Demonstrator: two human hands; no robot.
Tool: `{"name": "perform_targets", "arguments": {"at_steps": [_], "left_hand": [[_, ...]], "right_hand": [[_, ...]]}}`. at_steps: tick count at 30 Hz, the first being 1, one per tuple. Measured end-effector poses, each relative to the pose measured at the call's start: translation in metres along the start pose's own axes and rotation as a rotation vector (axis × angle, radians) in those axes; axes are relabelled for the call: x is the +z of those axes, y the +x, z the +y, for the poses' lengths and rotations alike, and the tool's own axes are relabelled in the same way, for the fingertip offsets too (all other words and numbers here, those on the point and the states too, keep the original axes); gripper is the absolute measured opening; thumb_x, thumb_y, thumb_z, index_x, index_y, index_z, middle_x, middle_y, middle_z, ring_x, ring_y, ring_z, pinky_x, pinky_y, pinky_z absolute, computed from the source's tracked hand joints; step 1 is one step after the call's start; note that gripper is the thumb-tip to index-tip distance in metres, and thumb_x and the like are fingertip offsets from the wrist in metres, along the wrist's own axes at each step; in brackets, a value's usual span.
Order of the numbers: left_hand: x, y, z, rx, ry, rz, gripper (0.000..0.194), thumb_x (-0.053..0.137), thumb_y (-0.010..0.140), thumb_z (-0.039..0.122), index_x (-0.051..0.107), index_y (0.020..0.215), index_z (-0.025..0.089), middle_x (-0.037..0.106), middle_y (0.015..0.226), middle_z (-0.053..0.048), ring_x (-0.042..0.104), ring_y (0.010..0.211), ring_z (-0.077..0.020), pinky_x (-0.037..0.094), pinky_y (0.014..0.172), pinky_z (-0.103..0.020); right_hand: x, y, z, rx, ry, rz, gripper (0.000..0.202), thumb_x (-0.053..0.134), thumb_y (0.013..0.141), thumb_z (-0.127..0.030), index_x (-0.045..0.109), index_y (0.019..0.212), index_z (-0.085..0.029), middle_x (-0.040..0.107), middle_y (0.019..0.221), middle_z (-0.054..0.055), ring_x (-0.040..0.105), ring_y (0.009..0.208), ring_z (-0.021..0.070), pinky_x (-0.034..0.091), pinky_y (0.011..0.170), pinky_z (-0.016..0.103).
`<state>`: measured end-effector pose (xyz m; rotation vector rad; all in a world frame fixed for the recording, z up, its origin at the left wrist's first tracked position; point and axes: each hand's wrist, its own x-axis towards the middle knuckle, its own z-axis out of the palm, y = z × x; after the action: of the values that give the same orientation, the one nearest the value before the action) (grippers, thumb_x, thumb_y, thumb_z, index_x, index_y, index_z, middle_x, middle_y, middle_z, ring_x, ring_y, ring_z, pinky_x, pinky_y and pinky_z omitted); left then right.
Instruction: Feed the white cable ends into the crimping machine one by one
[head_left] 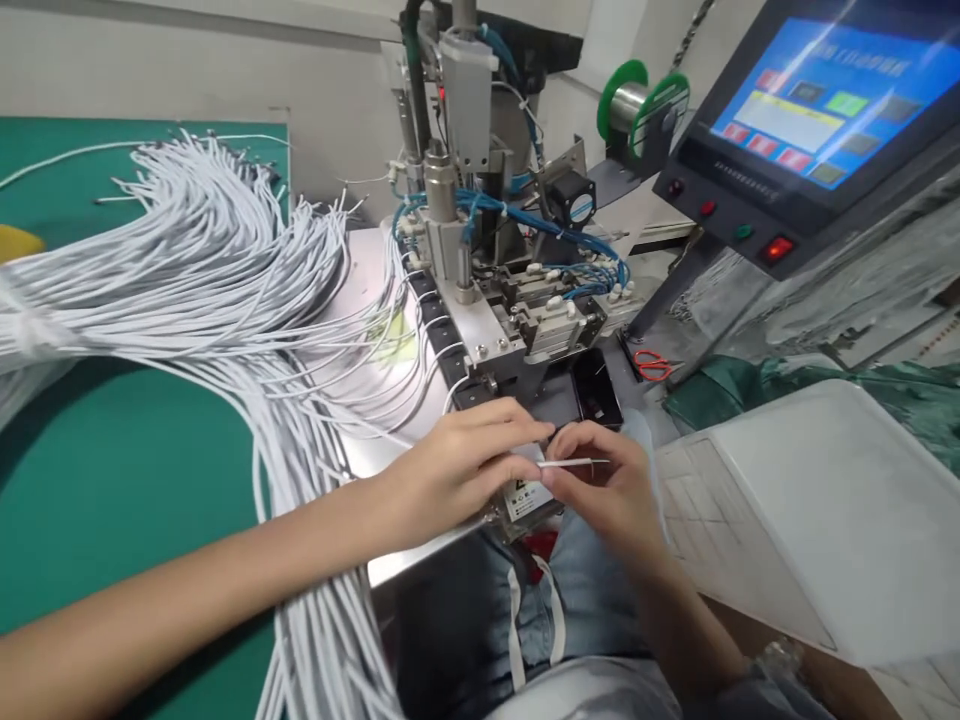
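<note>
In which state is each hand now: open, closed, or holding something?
Left hand: closed, holding a white cable near its end.
Right hand: curled around that end; firm grip cannot be told.

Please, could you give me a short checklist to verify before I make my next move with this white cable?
1. White cable held securely: ok, the fingers of the left hand and right hand both pinch it.
2. Fine wire at the cable's tip undamaged: cannot tell, too small.
3. Left forearm clear of the loose white cables: not ok, it crosses above them; contact is unclear.
4. Touchscreen on: ok, it is lit.
5. Spool loaded: ok, silvery wire is wound on it.
6. Red-handled scissors away from the hands: ok, they lie apart.
</note>
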<state>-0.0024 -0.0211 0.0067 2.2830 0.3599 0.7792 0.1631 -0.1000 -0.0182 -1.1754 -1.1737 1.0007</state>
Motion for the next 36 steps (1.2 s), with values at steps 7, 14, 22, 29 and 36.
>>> {"name": "perform_targets", "arguments": {"at_steps": [7,14,22,29,36], "left_hand": [[0.001,0.001,0.004,-0.005,0.057,-0.038,0.019,0.045,0.089,0.014,0.063,0.096,0.013,0.057,0.073,-0.004,0.052,0.066,-0.0098,0.040,0.060,-0.019],[0.005,0.001,0.003,-0.053,0.038,-0.110,0.021,0.042,0.091,0.016,0.062,0.086,0.012,0.053,0.068,-0.002,0.050,0.063,-0.0089,0.039,0.058,-0.018],[0.012,-0.005,-0.001,-0.068,0.219,-0.012,0.023,0.042,0.089,0.015,0.063,0.080,0.012,0.049,0.065,-0.002,0.044,0.057,-0.0086,0.033,0.051,-0.019],[0.013,-0.002,0.007,-0.134,0.112,0.099,0.020,0.048,0.086,0.013,0.061,0.070,0.013,0.048,0.058,0.001,0.044,0.052,-0.0064,0.034,0.050,-0.017],[0.015,-0.011,0.000,-0.030,0.592,-0.040,0.023,0.037,0.088,0.014,0.058,0.077,0.012,0.046,0.065,-0.001,0.040,0.051,-0.0098,0.032,0.045,-0.022]], "right_hand": [[0.000,-0.003,0.012,-0.135,0.337,-0.025,0.015,0.056,0.085,-0.022,0.066,0.096,-0.024,0.061,0.078,0.002,0.057,0.064,0.0118,0.046,0.054,0.025],[-0.001,0.001,0.008,-0.350,-0.175,0.047,0.013,0.060,0.080,-0.013,0.068,0.086,-0.020,0.053,0.069,0.001,0.046,0.059,0.0094,0.034,0.048,0.023],[-0.006,0.009,0.001,-0.360,-0.410,-0.053,0.010,0.057,0.080,-0.013,0.064,0.073,-0.014,0.033,0.055,-0.005,0.032,0.050,0.0067,0.025,0.046,0.023],[0.014,0.008,0.009,-0.400,-0.320,0.167,0.016,0.056,0.082,-0.016,0.062,0.067,-0.016,0.029,0.051,-0.006,0.031,0.046,0.0069,0.024,0.043,0.022],[0.011,0.006,0.008,-0.495,-0.794,0.123,0.019,0.052,0.081,-0.010,0.052,0.063,-0.015,0.034,0.055,-0.004,0.029,0.050,0.0073,0.024,0.049,0.025]]}}
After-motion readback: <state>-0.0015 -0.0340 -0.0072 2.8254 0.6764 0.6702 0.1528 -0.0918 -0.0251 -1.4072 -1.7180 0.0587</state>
